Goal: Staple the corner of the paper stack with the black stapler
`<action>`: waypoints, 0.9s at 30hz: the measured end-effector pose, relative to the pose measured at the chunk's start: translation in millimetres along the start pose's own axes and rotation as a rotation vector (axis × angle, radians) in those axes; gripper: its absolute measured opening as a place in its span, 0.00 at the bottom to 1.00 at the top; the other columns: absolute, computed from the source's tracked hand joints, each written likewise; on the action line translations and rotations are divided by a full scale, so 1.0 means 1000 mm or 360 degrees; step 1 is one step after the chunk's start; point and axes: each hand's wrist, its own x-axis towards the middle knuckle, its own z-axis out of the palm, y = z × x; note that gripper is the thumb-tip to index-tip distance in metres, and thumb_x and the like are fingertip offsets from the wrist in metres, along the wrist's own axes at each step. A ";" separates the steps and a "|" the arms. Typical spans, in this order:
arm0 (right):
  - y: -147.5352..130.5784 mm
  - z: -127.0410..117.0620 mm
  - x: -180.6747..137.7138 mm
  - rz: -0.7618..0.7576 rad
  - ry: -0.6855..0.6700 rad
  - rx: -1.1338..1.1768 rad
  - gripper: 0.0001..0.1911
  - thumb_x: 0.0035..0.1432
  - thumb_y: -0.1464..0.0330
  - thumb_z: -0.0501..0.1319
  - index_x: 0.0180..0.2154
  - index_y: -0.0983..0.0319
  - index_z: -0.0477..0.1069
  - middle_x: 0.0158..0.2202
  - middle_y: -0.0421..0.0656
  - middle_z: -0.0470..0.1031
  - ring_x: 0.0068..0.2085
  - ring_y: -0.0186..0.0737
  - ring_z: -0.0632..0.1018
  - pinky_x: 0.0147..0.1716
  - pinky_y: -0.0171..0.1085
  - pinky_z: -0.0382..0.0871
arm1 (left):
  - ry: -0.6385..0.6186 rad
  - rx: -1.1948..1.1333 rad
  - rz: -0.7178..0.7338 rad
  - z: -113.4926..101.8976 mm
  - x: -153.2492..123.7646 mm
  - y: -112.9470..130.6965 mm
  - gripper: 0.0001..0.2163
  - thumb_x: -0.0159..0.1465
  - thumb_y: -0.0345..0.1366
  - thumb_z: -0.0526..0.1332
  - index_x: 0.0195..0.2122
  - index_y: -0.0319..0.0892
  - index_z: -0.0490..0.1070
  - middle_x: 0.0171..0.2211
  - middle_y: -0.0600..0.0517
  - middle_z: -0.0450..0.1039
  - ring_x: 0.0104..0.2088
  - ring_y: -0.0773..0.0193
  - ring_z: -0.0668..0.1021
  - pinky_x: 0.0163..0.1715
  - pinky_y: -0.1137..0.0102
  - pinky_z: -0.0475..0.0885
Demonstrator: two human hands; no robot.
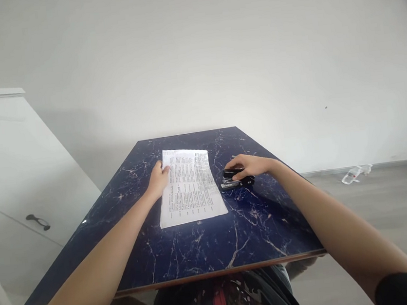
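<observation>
Printed sheets of paper (191, 188) are on the dark blue marbled table, with their right part slightly curled. My left hand (158, 178) pinches their left edge, thumb on top and the other fingers underneath. Just right of the paper is a black stapler (245, 182), its front end pointing left towards the sheets. My right hand (245, 165) is closed over the stapler's top from the right side. A small gap separates the stapler from the paper's right edge. How many sheets there are, I cannot tell.
The blue table (201, 260) has a brown front edge close to my body and reaches back to a white wall (192, 51). A white cabinet (13, 159) with a dark handle stands at the left. Crumpled clear plastic (353, 174) lies on the floor at the right.
</observation>
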 end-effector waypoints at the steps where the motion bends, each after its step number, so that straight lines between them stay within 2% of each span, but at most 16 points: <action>1: -0.003 0.002 0.002 -0.0032 -0.0031 0.0008 0.19 0.58 0.62 0.64 0.49 0.61 0.78 0.46 0.47 0.81 0.42 0.45 0.79 0.43 0.44 0.72 | 0.0015 -0.0121 -0.0003 0.000 0.001 -0.001 0.06 0.67 0.36 0.58 0.44 0.42 0.69 0.41 0.45 0.80 0.42 0.51 0.82 0.46 0.59 0.74; 7: -0.013 0.011 0.008 -0.0123 -0.0017 -0.0095 0.17 0.58 0.63 0.65 0.49 0.60 0.79 0.45 0.47 0.81 0.41 0.45 0.79 0.41 0.44 0.71 | 0.0054 -0.0380 -0.0082 -0.005 0.005 0.003 0.11 0.64 0.39 0.62 0.46 0.41 0.70 0.40 0.45 0.81 0.40 0.52 0.83 0.45 0.59 0.76; 12: -0.016 0.012 0.006 -0.0120 0.0062 -0.0161 0.16 0.57 0.64 0.65 0.47 0.58 0.79 0.45 0.45 0.81 0.43 0.47 0.79 0.43 0.46 0.71 | 0.0114 -0.0560 -0.0325 -0.010 0.005 0.015 0.11 0.65 0.36 0.61 0.46 0.39 0.70 0.40 0.45 0.80 0.39 0.56 0.82 0.43 0.63 0.76; 16: -0.017 0.016 0.008 -0.0146 0.0065 -0.0215 0.15 0.57 0.64 0.64 0.46 0.58 0.79 0.44 0.45 0.80 0.41 0.46 0.79 0.41 0.45 0.70 | 0.0135 -0.0374 -0.0540 -0.016 0.001 0.025 0.10 0.63 0.37 0.64 0.43 0.38 0.73 0.39 0.43 0.80 0.40 0.53 0.82 0.42 0.63 0.75; 22: -0.022 0.027 0.016 -0.0198 0.0044 -0.0122 0.12 0.58 0.64 0.64 0.44 0.60 0.77 0.40 0.44 0.79 0.36 0.41 0.76 0.36 0.40 0.68 | 0.0130 -0.0203 -0.0650 -0.023 -0.004 0.029 0.10 0.63 0.38 0.64 0.42 0.37 0.75 0.39 0.42 0.80 0.39 0.51 0.82 0.40 0.62 0.75; 25: -0.025 0.029 0.017 -0.0223 0.0034 -0.0134 0.11 0.58 0.65 0.64 0.43 0.60 0.76 0.40 0.44 0.78 0.35 0.40 0.75 0.33 0.39 0.66 | 0.0104 -0.0106 -0.0711 -0.031 -0.003 0.027 0.10 0.57 0.35 0.68 0.38 0.36 0.76 0.34 0.41 0.80 0.38 0.47 0.83 0.39 0.60 0.76; 27: -0.026 0.030 0.018 -0.0235 0.0047 -0.0141 0.11 0.58 0.65 0.64 0.43 0.61 0.76 0.40 0.44 0.78 0.34 0.39 0.75 0.33 0.38 0.65 | 0.0004 -0.0093 -0.0794 -0.037 -0.001 0.026 0.09 0.54 0.34 0.70 0.35 0.37 0.77 0.29 0.40 0.80 0.36 0.44 0.83 0.36 0.59 0.77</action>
